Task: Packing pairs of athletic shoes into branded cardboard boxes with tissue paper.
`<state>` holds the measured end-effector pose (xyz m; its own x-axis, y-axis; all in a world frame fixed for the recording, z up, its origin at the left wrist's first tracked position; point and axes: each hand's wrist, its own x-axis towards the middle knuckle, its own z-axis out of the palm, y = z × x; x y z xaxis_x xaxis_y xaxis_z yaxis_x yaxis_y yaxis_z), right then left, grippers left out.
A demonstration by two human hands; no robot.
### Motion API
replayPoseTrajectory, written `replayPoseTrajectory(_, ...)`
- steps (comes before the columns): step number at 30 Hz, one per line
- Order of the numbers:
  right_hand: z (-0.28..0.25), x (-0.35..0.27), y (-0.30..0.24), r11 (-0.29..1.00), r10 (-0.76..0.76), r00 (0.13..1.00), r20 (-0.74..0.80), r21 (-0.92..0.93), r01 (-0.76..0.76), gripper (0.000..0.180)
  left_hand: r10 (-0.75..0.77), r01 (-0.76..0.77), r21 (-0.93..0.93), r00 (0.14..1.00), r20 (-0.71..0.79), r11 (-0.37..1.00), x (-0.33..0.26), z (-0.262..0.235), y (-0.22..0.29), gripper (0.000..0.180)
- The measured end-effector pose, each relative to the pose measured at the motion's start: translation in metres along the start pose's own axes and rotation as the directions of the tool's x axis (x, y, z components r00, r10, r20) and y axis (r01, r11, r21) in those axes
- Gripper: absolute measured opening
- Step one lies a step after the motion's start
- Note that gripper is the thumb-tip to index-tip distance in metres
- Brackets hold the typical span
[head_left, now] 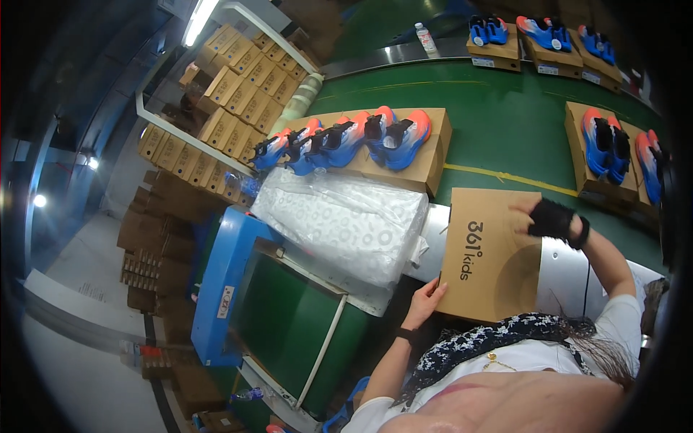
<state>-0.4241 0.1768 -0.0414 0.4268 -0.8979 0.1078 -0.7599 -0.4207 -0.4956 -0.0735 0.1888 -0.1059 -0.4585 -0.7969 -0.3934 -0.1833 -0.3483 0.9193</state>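
Fingers of both hands — left hand [426, 299], right hand [548, 219] — grip cardboard shoebox [491, 252].

Two hands are at work: the left hand [427, 297] and the right hand [546, 219], both on one closed cardboard box [489, 256]. One stack of clear plastic bags [339, 227] lies beside it. On the green belt [498, 130], six more boxes carry blue-and-orange shoes [345, 141]; about five shoes sit on the nearest long box [426, 162]. One water bottle [426, 37] stands further back.
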Motion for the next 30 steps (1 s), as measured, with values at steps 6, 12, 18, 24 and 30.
replayPoseTrajectory(6, 0.021, 0.075, 0.026, 0.883, 0.470, 0.872, 0.138, -0.073, -0.464, 0.056, -0.046, 0.045, 0.013, 0.994, 0.101, 0.999, 0.014, -0.020, -0.006, 0.049)
replayPoseTrajectory(12, 0.028, 0.091, 0.017, 0.749, 0.657, 0.701, 0.278, -0.128, -0.650, 0.067, -0.067, 0.077, -0.038, 0.976, 0.207, 0.996, 0.024, -0.029, -0.011, 0.055)
replayPoseTrajectory(18, 0.024, 0.093, 0.021, 0.782, 0.613, 0.732, 0.298, -0.091, -0.617, 0.063, 0.018, 0.036, -0.182, 0.957, 0.289, 0.983, 0.065, -0.016, -0.023, 0.051)
replayPoseTrajectory(24, 0.014, 0.099, 0.026, 0.841, 0.495, 0.797, 0.346, 0.039, -0.539, 0.066, 0.005, 0.137, -0.433, 0.951, 0.310, 0.891, 0.057, 0.000, -0.020, 0.051)
replayPoseTrajectory(30, 0.001, 0.103, 0.020, 0.884, 0.406, 0.854, 0.327, 0.095, -0.457, 0.061, -0.064, 0.171, -0.619, 0.979, 0.192, 0.766, 0.027, 0.018, 0.010, 0.060)
